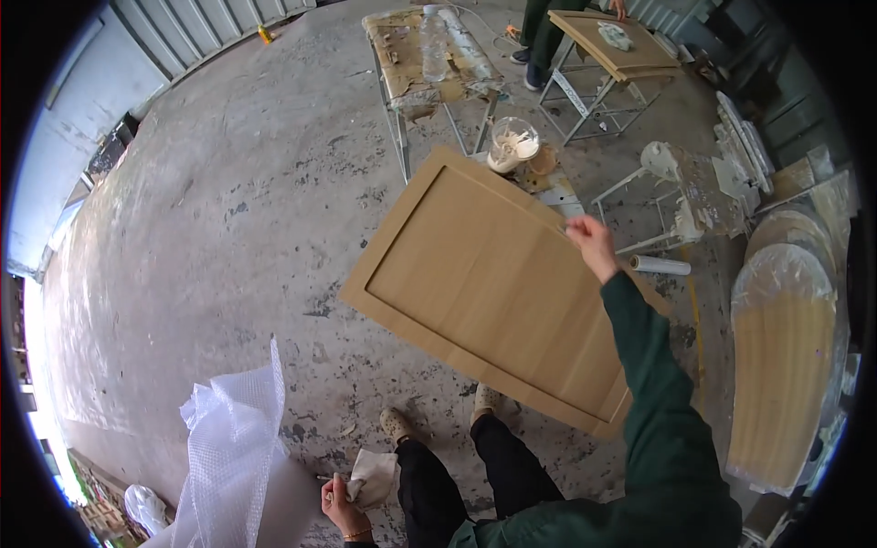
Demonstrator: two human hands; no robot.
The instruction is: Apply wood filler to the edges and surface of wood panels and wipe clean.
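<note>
Right hand (594, 247) at a wooden panel (489, 288)
Curled nearly closed (its hold unclear); left hand (344, 510) clutches a pale sheet (376, 477).

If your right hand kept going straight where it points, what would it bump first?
Probably the wooden panel: the right hand already seems to be at its edge. Past that, the clear tub looks roughly in line, but depth is unclear.

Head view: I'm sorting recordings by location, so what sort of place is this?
Probably a woodworking or finishing workshop: a framed wooden panel, a crusted work stand and a clear container of pale material suggest it.
</note>
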